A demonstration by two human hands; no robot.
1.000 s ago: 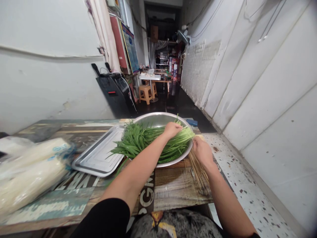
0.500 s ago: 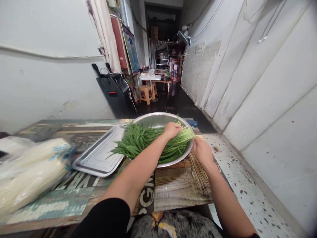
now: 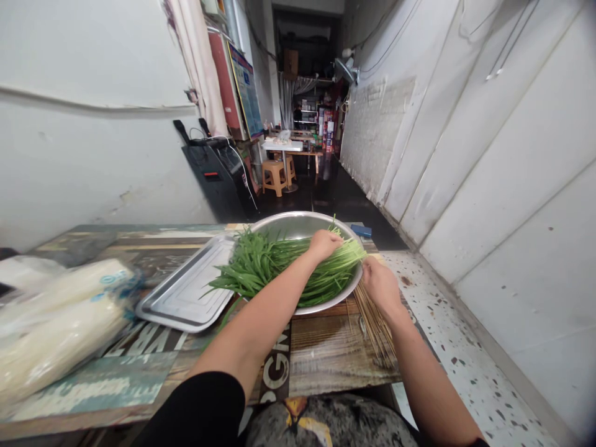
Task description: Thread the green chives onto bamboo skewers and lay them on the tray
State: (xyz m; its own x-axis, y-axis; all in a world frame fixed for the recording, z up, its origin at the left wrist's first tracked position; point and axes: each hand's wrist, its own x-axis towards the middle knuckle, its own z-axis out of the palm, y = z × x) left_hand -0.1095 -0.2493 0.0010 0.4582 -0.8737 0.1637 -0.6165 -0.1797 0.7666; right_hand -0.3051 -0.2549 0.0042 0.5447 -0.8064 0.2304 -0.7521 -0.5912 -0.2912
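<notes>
Greens point(image 3: 279, 257) — inside 1 metal basin point(image 3: 298, 225)

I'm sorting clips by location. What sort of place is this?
Probably a small eatery: long greens in a metal bowl and thin sticks are on the near table, while a white-topped table with plastic stools stands farther back.

The bowl point(image 3: 298, 225) is smooth, shiny metal. Left of it: a glossy metal tray point(image 3: 186, 298), then a shiny plastic bag point(image 3: 69, 335). Under it: a wood-grained table point(image 3: 326, 360). Near its right side: matt wooden sticks point(image 3: 375, 326).
</notes>
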